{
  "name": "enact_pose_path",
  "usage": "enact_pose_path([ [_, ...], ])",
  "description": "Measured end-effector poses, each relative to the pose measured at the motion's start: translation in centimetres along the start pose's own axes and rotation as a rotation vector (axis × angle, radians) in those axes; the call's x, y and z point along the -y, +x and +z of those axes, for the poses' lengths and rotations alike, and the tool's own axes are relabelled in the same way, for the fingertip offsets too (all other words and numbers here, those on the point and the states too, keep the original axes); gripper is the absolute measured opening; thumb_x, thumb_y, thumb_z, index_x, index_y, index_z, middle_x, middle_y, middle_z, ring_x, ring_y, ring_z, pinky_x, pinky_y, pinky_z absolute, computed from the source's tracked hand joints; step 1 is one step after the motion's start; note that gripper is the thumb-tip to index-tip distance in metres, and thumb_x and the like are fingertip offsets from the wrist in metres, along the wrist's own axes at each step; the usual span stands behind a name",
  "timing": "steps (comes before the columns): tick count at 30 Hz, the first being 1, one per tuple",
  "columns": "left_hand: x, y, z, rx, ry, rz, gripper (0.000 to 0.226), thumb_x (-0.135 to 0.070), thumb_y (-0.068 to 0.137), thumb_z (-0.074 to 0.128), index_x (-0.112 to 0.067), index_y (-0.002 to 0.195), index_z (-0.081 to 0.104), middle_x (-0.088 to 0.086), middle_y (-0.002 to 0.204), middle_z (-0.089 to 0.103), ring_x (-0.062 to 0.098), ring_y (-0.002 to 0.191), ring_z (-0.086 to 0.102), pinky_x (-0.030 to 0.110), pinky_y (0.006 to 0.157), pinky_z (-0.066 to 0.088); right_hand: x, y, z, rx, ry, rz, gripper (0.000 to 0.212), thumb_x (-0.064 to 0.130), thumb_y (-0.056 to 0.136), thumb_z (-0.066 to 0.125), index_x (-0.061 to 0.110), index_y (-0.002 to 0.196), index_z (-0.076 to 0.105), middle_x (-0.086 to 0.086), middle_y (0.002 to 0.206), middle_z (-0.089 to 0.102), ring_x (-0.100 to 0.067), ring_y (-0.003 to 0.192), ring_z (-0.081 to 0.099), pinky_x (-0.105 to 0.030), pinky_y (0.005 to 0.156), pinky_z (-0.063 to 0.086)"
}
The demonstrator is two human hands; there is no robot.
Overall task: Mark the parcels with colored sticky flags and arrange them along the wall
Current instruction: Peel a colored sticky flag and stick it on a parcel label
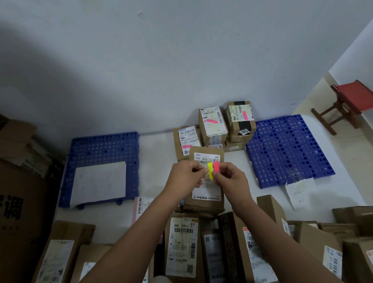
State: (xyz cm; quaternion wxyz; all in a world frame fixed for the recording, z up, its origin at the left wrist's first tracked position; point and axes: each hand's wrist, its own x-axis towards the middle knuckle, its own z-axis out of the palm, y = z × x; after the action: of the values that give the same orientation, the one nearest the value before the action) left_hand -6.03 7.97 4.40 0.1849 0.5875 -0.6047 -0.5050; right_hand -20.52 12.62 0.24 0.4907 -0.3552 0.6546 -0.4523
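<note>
My left hand point(186, 177) and my right hand point(231, 179) meet over a brown parcel point(205, 201) with a white label that lies on the floor. Between their fingertips they pinch a set of sticky flags point(212, 169), one strip yellow and one pink. Against the wall stand several brown parcels: one point(212, 123) with a pink flag on its label, one point(241, 117) with black tape and a pink flag, and a lower one point(186, 141) also flagged pink. More unflagged parcels point(183, 246) lie close in front of me.
Two blue perforated pallets lie on the floor, one at the left point(104, 148) with a sheet of paper on it, one at the right point(290, 147). A red folding stool point(353, 103) stands at the far right. Large cartons point(9, 194) fill the left side.
</note>
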Motion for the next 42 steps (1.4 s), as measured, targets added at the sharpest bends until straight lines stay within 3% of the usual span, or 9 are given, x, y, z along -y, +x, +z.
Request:
enact_pose_path([
  [4, 0.2, 0.1, -0.3, 0.062, -0.169, -0.095, 0.013, -0.019, 0.098, 0.058, -0.013, 0.092, 0.068, 0.0, 0.079, 0.068, 0.009, 0.067, 0.062, 0.018, 0.064, 0.052, 0.2, 0.0, 0.1, -0.01, -0.041, -0.016, 0.014, 0.009, 0.091, 0.065, 0.013, 0.104, 0.068, 0.002, 0.09, 0.07, -0.01, 0.083, 0.066, -0.021, 0.069, 0.051],
  [9, 0.8, -0.1, -0.8, 0.088, -0.303, -0.152, 0.019, -0.02, 0.101, 0.054, -0.007, 0.094, 0.065, 0.0, 0.074, 0.06, 0.009, 0.064, 0.056, 0.017, 0.061, 0.049, 0.3, 0.1, 0.3, -0.018, -0.052, -0.01, 0.013, 0.008, 0.09, 0.065, 0.011, 0.102, 0.069, -0.001, 0.091, 0.071, -0.011, 0.084, 0.067, -0.023, 0.072, 0.054],
  [16, 1.3, -0.5, -1.1, 0.079, -0.422, -0.14, 0.029, -0.029, 0.102, 0.051, -0.007, 0.087, 0.061, 0.0, 0.069, 0.055, 0.01, 0.063, 0.051, 0.02, 0.064, 0.047, 0.4, 0.1, 0.4, -0.029, -0.062, 0.009, 0.009, 0.009, 0.091, 0.064, 0.013, 0.098, 0.069, 0.002, 0.088, 0.07, -0.006, 0.079, 0.065, -0.017, 0.066, 0.05],
  [19, 1.4, -0.5, -1.7, 0.079, -0.475, -0.122, 0.03, -0.032, 0.101, 0.053, -0.009, 0.084, 0.062, 0.0, 0.071, 0.055, 0.013, 0.07, 0.051, 0.027, 0.072, 0.048, 0.5, 0.1, 0.3, -0.045, -0.047, 0.026, 0.007, 0.01, 0.091, 0.064, 0.011, 0.096, 0.068, -0.001, 0.086, 0.07, -0.01, 0.075, 0.063, -0.023, 0.067, 0.052],
  [24, 2.0, -1.1, -2.6, 0.2, 0.061, -0.019, 0.019, -0.029, 0.097, 0.059, -0.017, 0.084, 0.065, -0.003, 0.091, 0.069, 0.013, 0.084, 0.063, 0.032, 0.081, 0.053, 0.6, 0.1, 0.2, -0.042, 0.003, 0.048, 0.006, 0.009, 0.091, 0.063, 0.012, 0.095, 0.067, -0.001, 0.085, 0.069, -0.014, 0.075, 0.062, -0.03, 0.071, 0.054],
  [28, 2.2, -1.2, -2.6, 0.297, 0.271, -0.006, 0.02, -0.03, 0.098, 0.058, -0.014, 0.091, 0.067, 0.0, 0.101, 0.07, 0.017, 0.093, 0.064, 0.04, 0.088, 0.055, 0.5, 0.1, 0.0, -0.046, -0.008, 0.06, 0.007, 0.011, 0.092, 0.062, 0.012, 0.097, 0.067, 0.0, 0.086, 0.068, -0.015, 0.079, 0.063, -0.03, 0.072, 0.055],
  [31, 1.7, -0.8, -2.4, 0.3, 0.381, 0.02, 0.021, -0.029, 0.098, 0.058, -0.012, 0.094, 0.068, 0.003, 0.108, 0.069, 0.019, 0.095, 0.063, 0.041, 0.088, 0.054, 0.6, -0.1, 0.0, -0.042, -0.028, 0.055, 0.006, 0.014, 0.094, 0.062, 0.012, 0.098, 0.065, -0.002, 0.092, 0.069, -0.018, 0.082, 0.069, -0.032, 0.074, 0.058],
  [36, 1.3, -0.2, -2.2, 0.318, 0.485, 0.018, 0.023, -0.03, 0.097, 0.059, -0.01, 0.1, 0.069, 0.005, 0.107, 0.068, 0.019, 0.094, 0.063, 0.038, 0.086, 0.053, 1.4, -0.6, 0.1, -0.002, -0.091, 0.015, 0.015, 0.023, 0.095, 0.063, 0.009, 0.099, 0.061, -0.002, 0.096, 0.069, -0.01, 0.075, 0.072, -0.015, 0.059, 0.051],
  [42, 1.0, -0.1, -1.9, 0.308, 0.546, 0.003, 0.021, -0.029, 0.098, 0.058, -0.01, 0.097, 0.068, 0.0, 0.097, 0.063, 0.015, 0.085, 0.059, 0.026, 0.07, 0.046, 1.7, -0.9, 0.3, 0.116, -0.165, 0.046, 0.012, 0.021, 0.094, 0.064, 0.009, 0.095, 0.062, -0.001, 0.099, 0.071, -0.015, 0.079, 0.072, -0.023, 0.065, 0.056],
])
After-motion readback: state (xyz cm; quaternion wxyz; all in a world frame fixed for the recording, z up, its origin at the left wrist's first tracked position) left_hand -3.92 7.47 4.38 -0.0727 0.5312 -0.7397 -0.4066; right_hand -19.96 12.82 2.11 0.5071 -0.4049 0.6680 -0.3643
